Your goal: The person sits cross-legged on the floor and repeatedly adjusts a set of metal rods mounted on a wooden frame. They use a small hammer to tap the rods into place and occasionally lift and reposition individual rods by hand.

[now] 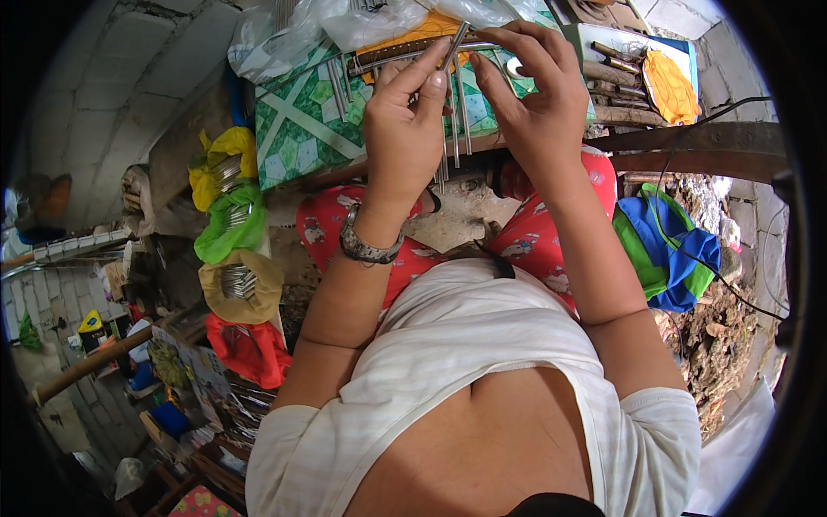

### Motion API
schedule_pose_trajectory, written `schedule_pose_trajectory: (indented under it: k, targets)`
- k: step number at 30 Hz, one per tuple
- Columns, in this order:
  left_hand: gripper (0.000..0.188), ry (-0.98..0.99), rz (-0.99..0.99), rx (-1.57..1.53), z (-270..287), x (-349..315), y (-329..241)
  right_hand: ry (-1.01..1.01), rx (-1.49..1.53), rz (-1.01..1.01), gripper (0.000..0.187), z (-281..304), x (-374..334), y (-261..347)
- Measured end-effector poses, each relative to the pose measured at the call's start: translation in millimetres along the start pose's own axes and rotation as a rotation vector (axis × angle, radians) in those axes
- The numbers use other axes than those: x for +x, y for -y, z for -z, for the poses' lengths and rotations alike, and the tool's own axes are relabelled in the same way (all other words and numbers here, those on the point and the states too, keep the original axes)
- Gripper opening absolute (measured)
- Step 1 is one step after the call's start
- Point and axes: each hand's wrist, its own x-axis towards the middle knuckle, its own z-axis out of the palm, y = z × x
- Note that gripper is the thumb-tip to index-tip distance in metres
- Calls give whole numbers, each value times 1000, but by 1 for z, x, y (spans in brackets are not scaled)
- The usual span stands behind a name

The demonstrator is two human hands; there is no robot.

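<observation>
My left hand (407,108), with a watch on its wrist, pinches a slim silver metal tube (457,45) between thumb and fingers. The tube tilts up and to the right. Close to its upper end is my right hand (544,90), thumb and forefinger curved and apart; I cannot make out whether a fine thread lies between them. Below the hands, several thin metal tubes (466,121) hang down past the table edge. A brown bar (401,53) with small marks along it lies behind my left hand, and more metal tubes (337,90) lie beside it on the green patterned tabletop (297,129).
At left stand open cloth bags holding metal tubes: yellow (245,148), green (209,237) and tan (211,280), with a red bag (250,353) nearer. Clear plastic bags (345,24) lie at the back. To the right are brown sticks (616,77), an orange cloth (670,86) and a blue-green bag (659,246).
</observation>
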Motion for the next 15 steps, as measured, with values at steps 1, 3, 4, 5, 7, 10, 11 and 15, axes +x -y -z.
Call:
schedule_pose_trajectory:
  k: [1,3,4,5,7,10,11,15]
  targets:
    - [31,-11,-33,44,-1,-1,3,12,-32,70,30,1,0,-2]
    - [30,-14,-27,116,-3,-2,8,46,-100,170,33,3,0,-8]
    - [30,-42,-81,116,-5,-5,8,60,-104,165,34,2,-1,-10]
    - [29,-57,-64,101,-8,-9,8,74,-107,161,36,0,-1,-12]
    - [28,-62,-21,94,-11,-13,8,76,-101,188,30,-5,-1,-16]
    - [27,-47,58,136,-14,-18,11,89,161,94,15,-10,-3,-23]
    - [26,-45,87,162,-15,-21,13,127,395,-69,13,-9,-5,-24]
    - [22,25,160,262,-22,-30,25,244,1190,-611,10,16,-4,-34]
